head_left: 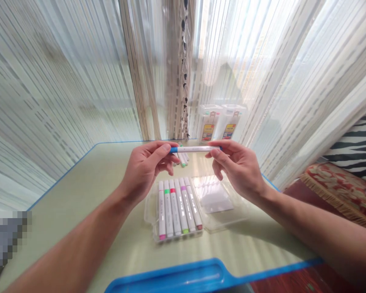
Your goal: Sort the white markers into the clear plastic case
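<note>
Head view, and here's a marker [192,149] held level over the table [79,195]! The left hand [146,167] is pinched on its blue end, thumb against fingers; the right hand [238,165] is clamped on the other end, probably so the barrel stays steady and its white middle shows. Below, 6 markers [176,207] lie side by side in a clear case [177,240], seemingly lined up so that each fits; the lid [242,218] lies opened out to the right. Beyond, loose markers [183,160] show partly behind the left fingers, and 2 clear boxes [208,124] stand upright near the far edge, perhaps to leave working room
</note>
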